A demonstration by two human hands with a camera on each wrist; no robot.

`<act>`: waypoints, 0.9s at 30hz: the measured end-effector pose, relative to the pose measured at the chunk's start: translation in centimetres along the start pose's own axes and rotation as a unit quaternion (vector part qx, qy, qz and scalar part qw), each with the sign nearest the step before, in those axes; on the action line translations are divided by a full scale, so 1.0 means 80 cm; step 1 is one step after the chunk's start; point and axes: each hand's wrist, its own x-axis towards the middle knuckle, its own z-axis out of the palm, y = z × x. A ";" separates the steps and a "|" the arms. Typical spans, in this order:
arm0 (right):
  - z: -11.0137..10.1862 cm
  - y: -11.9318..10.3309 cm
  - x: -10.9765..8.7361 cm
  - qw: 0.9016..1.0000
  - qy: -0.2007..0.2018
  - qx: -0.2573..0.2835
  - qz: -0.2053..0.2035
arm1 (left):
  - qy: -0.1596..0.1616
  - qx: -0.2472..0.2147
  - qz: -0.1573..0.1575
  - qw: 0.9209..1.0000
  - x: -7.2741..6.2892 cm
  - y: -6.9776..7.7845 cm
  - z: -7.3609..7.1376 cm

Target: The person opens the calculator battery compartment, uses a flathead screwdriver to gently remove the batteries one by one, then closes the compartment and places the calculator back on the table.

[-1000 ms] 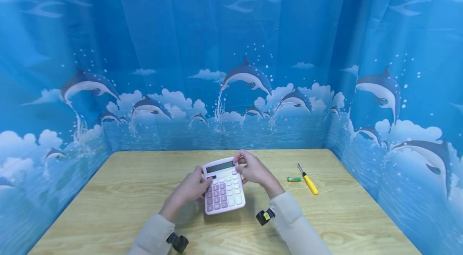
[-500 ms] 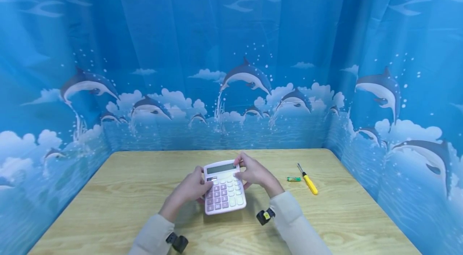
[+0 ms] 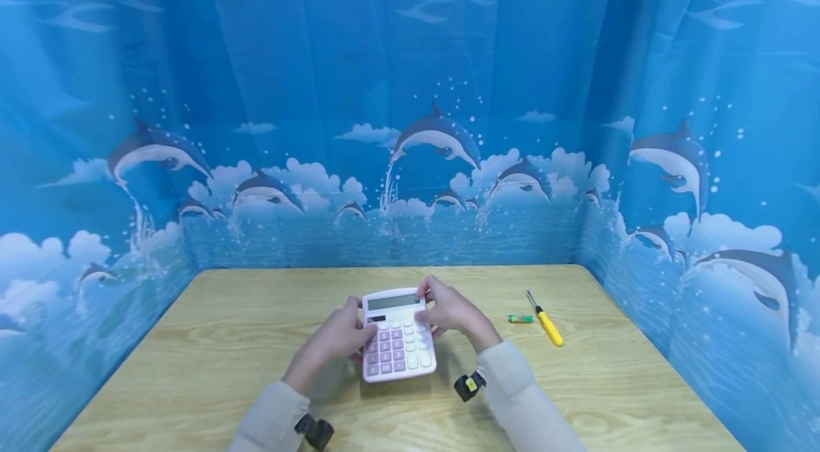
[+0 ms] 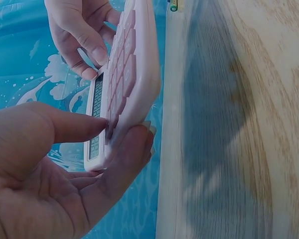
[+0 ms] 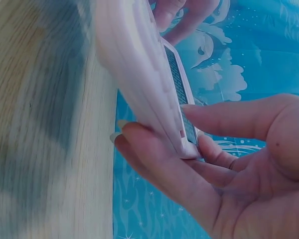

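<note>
A pale pink calculator [image 3: 397, 345] with mauve and white keys is held up over the table, its display edge away from me. My left hand [image 3: 339, 331] grips its left side, thumb on the front by the keys and fingers behind, as the left wrist view shows on the calculator [image 4: 124, 84]. On the other side, my right hand [image 3: 451, 308] grips the upper right corner. In the right wrist view that thumb lies at the display [image 5: 179, 89] and the fingers curl under the back of the casing.
To the right on the wooden table [image 3: 243, 338] lie a small green battery [image 3: 520, 319] and a screwdriver [image 3: 549, 327] with a yellow handle. A blue dolphin-print curtain [image 3: 410, 153] stands round the table's back and sides.
The calculator's top edge has dipped slightly toward me, and my right hand has come down a little with it. Both hands keep their hold. The battery and screwdriver stay put.
</note>
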 end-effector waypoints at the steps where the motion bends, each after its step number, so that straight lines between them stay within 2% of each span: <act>1: 0.000 0.000 0.000 1.000 0.000 -0.001 -0.001 | 0.000 0.000 0.000 1.000 0.000 0.000 0.000; 11: 0.003 0.002 0.001 1.000 0.005 -0.025 0.001 | 0.000 0.008 -0.005 1.000 0.000 0.001 0.000; 20: 0.005 0.002 0.004 0.999 0.003 -0.044 0.001 | 0.009 0.037 -0.016 0.999 -0.001 0.003 0.002; 27: 0.005 0.004 0.001 0.999 0.006 -0.038 0.000 | 0.005 0.028 -0.009 1.000 -0.002 0.004 0.003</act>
